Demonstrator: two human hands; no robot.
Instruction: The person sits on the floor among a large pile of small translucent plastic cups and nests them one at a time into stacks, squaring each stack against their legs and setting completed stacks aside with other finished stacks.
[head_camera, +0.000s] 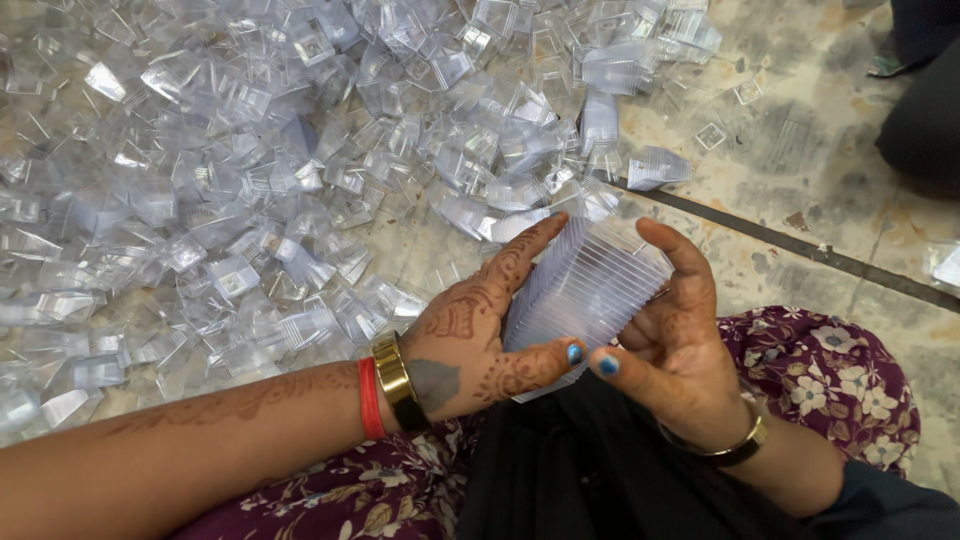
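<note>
A nested stack of clear plastic cups lies on its side between both of my hands, above my lap. My left hand, patterned with henna and wearing a gold and a red bangle, grips the stack's left side with thumb below and fingers along the top. My right hand, with a blue-painted thumbnail, holds the stack's right side, its index finger curled over the top edge.
A large heap of loose clear plastic cups covers the stone floor ahead and to the left. A dark floor joint runs diagonally at right. Another person's dark clothing shows at the top right. My floral fabric covers my knee.
</note>
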